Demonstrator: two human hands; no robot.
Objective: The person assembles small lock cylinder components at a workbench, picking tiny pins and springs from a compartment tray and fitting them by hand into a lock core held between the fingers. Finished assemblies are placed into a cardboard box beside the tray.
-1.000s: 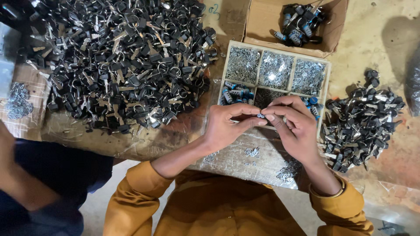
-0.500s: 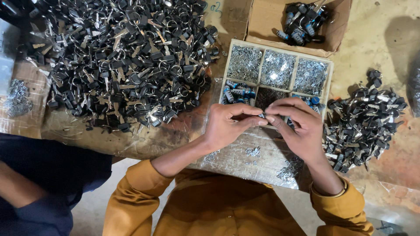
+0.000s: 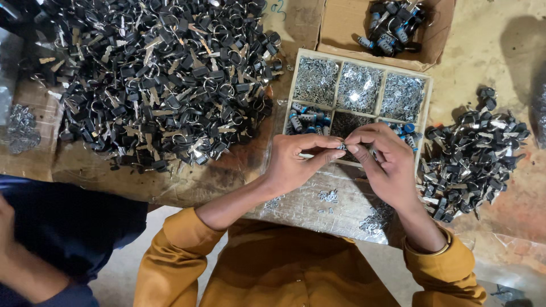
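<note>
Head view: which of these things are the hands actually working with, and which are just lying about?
In hand:
left hand and right hand, fingertips pinching a small metal part
divided tray of small parts, right under the hands

Lying about:
big key pile
cardboard box of cylinders
small pile at right
loose bits on the foil sheet

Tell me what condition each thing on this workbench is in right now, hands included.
Left hand: fingers pinched on a small metal part.
Right hand: fingers pinched on the same part.
Divided tray: open, compartments hold small silvery and blue-tipped pieces.
Cardboard box: open, a few cylinders inside.
Large pile of black keys: loose, heaped, spread wide.
Smaller pile of dark parts: loose, heaped beside the tray.
</note>
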